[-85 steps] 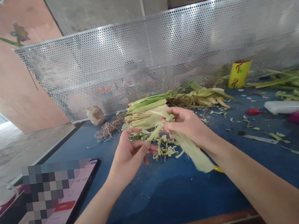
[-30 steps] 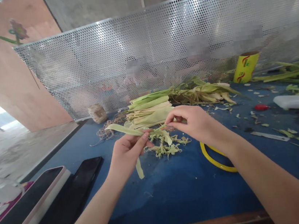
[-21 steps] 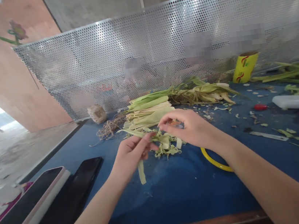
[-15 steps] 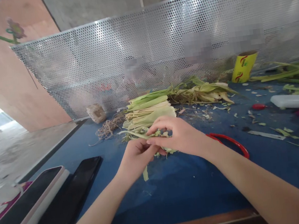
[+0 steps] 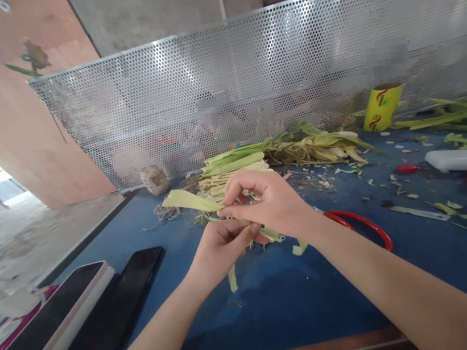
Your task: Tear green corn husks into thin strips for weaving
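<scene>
A pale green strip of corn husk point(image 5: 191, 200) sticks out to the left from between the thumb and forefinger of my right hand point(image 5: 265, 199), which is closed on it. Just below, my left hand point(image 5: 225, 245) is closed too, its thumb and fingers pressed together against the husk's lower part; its grip is partly hidden. Behind the hands lies a stack of flat husk pieces point(image 5: 234, 166), partly covered by my right hand. Husk scraps point(image 5: 233, 278) hang or lie around my fingers. Red-handled scissors point(image 5: 362, 221) rest beside my right forearm, blades mostly hidden.
Two phones point(image 5: 121, 304) lie at the left on the blue table point(image 5: 252, 316). Brown twine point(image 5: 165, 214) and a pale spool point(image 5: 154, 179) sit at the back left. A yellow tube point(image 5: 383, 106), a knife point(image 5: 419, 212) and a white glue gun point(image 5: 463, 157) are on the right. A perforated metal screen point(image 5: 133, 102) stands behind.
The husk strip now stretches out leftward from my right fingers; before, a thinner stalk-like piece pointed there. My right hand has shifted slightly up and left. The view has tilted a little.
</scene>
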Demonstrator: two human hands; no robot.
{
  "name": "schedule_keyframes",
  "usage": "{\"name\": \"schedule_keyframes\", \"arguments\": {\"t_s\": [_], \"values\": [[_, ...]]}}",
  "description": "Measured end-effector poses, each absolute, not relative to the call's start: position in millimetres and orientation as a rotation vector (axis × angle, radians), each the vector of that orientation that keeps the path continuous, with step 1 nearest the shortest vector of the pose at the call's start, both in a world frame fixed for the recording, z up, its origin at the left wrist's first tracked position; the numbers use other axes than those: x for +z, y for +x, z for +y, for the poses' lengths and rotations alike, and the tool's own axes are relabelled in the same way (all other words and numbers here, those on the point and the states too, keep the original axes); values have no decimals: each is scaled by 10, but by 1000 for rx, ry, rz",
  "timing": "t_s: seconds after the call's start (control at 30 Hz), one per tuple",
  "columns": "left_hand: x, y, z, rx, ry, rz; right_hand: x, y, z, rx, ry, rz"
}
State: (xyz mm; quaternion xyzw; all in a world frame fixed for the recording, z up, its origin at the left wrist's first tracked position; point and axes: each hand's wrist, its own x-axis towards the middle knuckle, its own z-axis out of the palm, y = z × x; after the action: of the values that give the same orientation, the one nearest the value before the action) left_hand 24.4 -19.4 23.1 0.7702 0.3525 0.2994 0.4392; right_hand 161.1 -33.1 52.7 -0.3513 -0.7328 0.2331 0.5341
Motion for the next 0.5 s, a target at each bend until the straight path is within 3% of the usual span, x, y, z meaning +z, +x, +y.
{"name": "schedule_keyframes", "arguments": {"t_s": [0.17, 0.27, 0.43, 0.5], "values": [[236, 258, -202, 842, 1689, 844, 588, 1602, -428, 474, -721, -1903], [241, 238, -170, 944, 1441, 803, 559, 1702, -458, 374, -872, -1908], [260, 202, -114, 1044, 1298, 765, 417, 1900, -413, 849, -1176, -1888], [249, 202, -106, 1061, 1324, 801, 376, 1916, -406, 892, -1244, -1909]]}}
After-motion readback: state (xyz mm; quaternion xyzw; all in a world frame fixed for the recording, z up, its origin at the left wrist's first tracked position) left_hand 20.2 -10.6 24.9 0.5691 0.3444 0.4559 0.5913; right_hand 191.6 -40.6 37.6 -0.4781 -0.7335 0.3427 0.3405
